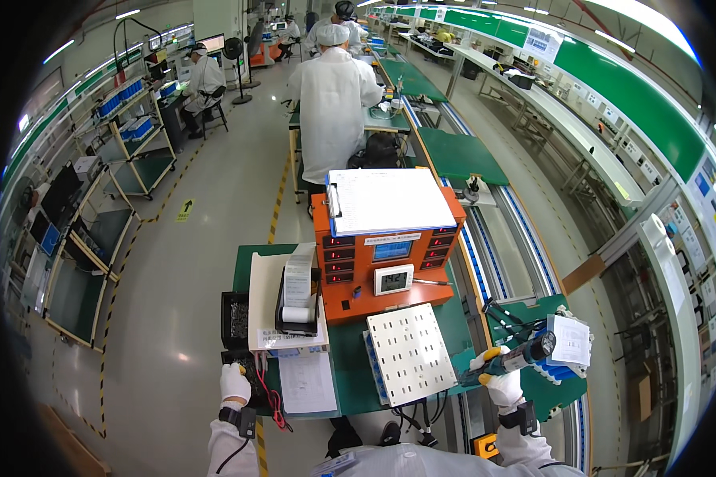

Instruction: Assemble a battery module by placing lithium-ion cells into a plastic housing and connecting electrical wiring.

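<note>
My right hand (503, 385), in a white glove with yellow fingertips, is wrapped round a teal and black cordless screwdriver (507, 362). The tool lies nearly level, its tip pointing left at the side of a cream slotted metal plate (410, 350). Blue parts show under the plate's left edge, and black cables (423, 421) hang from its near end. At the left, my gloved left hand (235, 383) is over a black bin (250, 367), its fingers curled together; what they hold, if anything, is too small to make out.
An orange test box (350, 298) stands behind the plate, bearing a clipboard (390, 199) and a small clock (394, 278). A bin of small dark screws (235, 318), a label roll (298, 314) and red leads (274, 405) are at left. Another blue pack (561, 370) sits at right. A person (332, 111) works ahead.
</note>
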### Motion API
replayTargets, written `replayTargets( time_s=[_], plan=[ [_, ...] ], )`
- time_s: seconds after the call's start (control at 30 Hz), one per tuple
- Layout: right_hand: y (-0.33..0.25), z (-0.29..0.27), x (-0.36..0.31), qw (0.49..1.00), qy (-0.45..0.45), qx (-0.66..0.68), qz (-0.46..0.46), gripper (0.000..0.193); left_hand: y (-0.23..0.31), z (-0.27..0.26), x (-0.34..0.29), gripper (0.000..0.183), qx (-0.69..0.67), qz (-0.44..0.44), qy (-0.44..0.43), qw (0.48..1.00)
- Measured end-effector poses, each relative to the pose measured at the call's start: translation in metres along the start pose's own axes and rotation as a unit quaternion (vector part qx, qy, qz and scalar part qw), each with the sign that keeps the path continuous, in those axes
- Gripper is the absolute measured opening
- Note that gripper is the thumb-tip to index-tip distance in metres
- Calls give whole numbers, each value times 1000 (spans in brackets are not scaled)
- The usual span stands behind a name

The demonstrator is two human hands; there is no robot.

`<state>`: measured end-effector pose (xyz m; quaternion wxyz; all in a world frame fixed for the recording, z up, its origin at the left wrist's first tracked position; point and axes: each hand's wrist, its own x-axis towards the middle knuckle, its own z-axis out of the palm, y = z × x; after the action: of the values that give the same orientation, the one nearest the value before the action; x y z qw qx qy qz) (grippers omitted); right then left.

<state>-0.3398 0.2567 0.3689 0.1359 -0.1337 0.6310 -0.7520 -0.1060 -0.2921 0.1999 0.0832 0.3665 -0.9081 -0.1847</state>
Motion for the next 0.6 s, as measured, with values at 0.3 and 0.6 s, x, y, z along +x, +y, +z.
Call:
replayTargets(
  time_s=[0.3,0.6],
  plan=[
    [-17,-2,-10,998,-28,-50,8,40,87,-38,-48,11,-131,52,-6,990],
    [-48,17,-16,985,-120,57,-109,35,196,-2,-73,24,-127,151,60,978]
  ],
)
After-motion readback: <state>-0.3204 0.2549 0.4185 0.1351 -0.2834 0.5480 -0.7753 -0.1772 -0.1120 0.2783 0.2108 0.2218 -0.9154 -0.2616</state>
